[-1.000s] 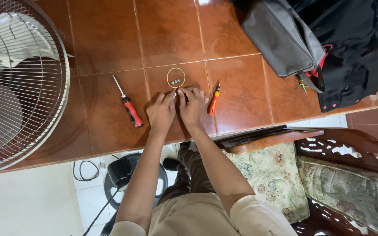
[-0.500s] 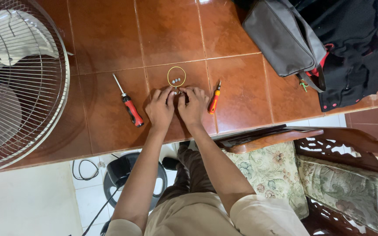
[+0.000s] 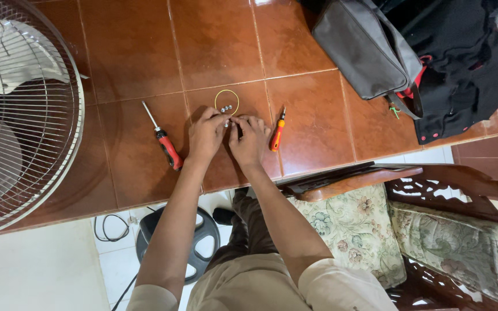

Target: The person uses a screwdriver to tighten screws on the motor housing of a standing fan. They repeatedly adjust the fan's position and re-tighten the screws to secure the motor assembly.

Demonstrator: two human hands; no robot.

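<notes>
A view from above, looking down at a person seated at a table (image 3: 145, 52) topped with reddish-brown tiles.

Largest, at the far left, a fan guard (image 3: 24, 115) of silver wire lies flat on the table, with pale blades visible behind the wires. At the upper right sits a black and grey bag (image 3: 410, 57) with red trim, its flap open. Lower right, beside the person, is a carved wooden chair (image 3: 462, 190) with floral cushions. Below the table edge, on a white tiled floor, a round black fan base (image 3: 203, 230) and a loop of black cable (image 3: 110, 230) show between the person's arms and knees.

Both arms reach forward to the middle of the table. The left hand (image 3: 206, 137) and right hand (image 3: 250, 141) rest side by side on the tiles, knuckles up, fingertips drawn together and meeting. Between the fingertips they pinch a small silver part (image 3: 226, 122), too tiny to identify; which hand holds it more firmly cannot be told.

Just beyond the fingertips lies a thin yellow ring (image 3: 226, 99), flat on the table, with a few small silver pieces (image 3: 225, 107) inside its near edge, close to the fingers.

A red-handled screwdriver (image 3: 164, 142) lies just left of the left hand, its shaft pointing away up the table. A shorter orange screwdriver (image 3: 277, 131) lies just right of the right hand, almost touching it, also pointing away.
</notes>
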